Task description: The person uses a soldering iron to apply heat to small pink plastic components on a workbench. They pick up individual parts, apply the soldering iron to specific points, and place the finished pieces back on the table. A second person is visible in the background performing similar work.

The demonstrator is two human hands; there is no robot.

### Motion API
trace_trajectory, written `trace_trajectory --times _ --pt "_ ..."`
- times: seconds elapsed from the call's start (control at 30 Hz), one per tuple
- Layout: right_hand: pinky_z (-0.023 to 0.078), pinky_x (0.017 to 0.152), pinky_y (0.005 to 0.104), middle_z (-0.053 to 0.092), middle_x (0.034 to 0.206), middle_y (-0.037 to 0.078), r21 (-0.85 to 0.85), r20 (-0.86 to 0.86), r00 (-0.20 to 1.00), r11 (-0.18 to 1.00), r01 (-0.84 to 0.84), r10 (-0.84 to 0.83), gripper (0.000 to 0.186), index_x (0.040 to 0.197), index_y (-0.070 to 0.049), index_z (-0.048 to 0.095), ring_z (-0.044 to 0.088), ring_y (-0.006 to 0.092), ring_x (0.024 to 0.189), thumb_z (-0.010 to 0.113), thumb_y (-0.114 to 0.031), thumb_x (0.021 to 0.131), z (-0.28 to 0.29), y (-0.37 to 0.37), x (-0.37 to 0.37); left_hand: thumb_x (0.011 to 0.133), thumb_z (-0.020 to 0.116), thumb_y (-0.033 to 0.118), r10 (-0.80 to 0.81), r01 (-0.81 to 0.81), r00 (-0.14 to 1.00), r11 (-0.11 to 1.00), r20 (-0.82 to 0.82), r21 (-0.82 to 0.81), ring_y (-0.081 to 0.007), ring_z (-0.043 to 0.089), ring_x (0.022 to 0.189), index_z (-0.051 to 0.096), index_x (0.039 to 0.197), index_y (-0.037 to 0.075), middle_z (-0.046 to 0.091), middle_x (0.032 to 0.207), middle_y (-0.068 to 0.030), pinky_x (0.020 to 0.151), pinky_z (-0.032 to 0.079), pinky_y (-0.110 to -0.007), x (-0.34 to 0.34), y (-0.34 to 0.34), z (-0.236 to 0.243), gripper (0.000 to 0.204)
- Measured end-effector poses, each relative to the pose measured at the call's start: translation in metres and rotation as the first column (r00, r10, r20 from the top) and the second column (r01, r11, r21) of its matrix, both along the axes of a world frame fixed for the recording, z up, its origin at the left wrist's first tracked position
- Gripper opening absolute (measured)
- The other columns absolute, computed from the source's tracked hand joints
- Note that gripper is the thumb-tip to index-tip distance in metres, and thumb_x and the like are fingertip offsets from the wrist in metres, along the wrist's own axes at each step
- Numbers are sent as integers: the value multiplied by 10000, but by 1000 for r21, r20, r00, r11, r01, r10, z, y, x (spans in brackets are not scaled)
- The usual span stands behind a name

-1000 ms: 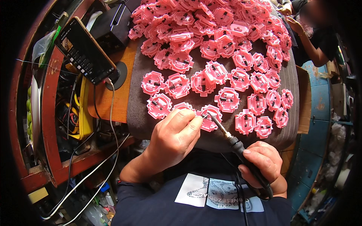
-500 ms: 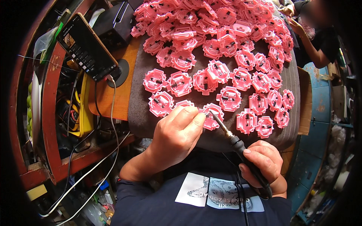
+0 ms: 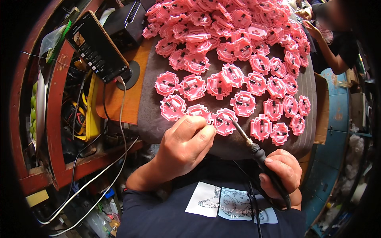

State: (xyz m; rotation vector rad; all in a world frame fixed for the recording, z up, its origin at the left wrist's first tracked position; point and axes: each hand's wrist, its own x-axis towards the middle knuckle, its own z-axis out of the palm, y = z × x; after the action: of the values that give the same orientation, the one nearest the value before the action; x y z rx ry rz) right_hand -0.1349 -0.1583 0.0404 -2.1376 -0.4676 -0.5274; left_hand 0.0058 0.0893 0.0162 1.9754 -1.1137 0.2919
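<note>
In my right hand (image 3: pixel 284 171) is a soldering iron (image 3: pixel 260 155), held by its black handle with the fingers wrapped round it. Its metal tip points up and left, close to the right edge of a round pink plastic housing (image 3: pixel 224 123); whether it touches cannot be told. My left hand (image 3: pixel 185 144) is closed in a pinch beside that housing's left side. What the pinch holds, if anything, is hidden. Behind those fingers, another pink housing (image 3: pixel 199 111) is partly covered. Small black and pale parts sit inside the housings.
A large heap of pink housings (image 3: pixel 234 23) fills the far side of the dark work surface (image 3: pixel 152 115). Left of it, a phone (image 3: pixel 99 47) stands on an orange board, with cables (image 3: pixel 124 107) hanging down. Another person's arm (image 3: pixel 327 49) shows at the far right.
The soldering iron and my right hand have moved slightly right and down, drawing the tip from the housing's middle toward its right edge. My left hand stays pinched in nearly the same place.
</note>
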Motion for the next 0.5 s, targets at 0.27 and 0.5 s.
trace_trajectory --times 0.27,0.5 --pt "528 549 377 667 807 129 -17 -15 1000 1000 -2 1 383 1172 24 660 643 264 617 817 -81 839 4 0 -8 766 820 -91 -72 72 997 997 -4 -1 -288 667 799 711 1077 -19 636 953 -119 700 569 -385 -5 -3 -7 338" --pt "529 544 378 667 808 123 -12 3 1000 1000 -5 5 392 1169 28 660 641 262 613 821 -61 823 -1 2 -6 773 808 -89 -87 89 995 995 -47 45 -300 673 802 710 1075 -26 638 955 -126 709 574 -387 -5 -3 -8 325"
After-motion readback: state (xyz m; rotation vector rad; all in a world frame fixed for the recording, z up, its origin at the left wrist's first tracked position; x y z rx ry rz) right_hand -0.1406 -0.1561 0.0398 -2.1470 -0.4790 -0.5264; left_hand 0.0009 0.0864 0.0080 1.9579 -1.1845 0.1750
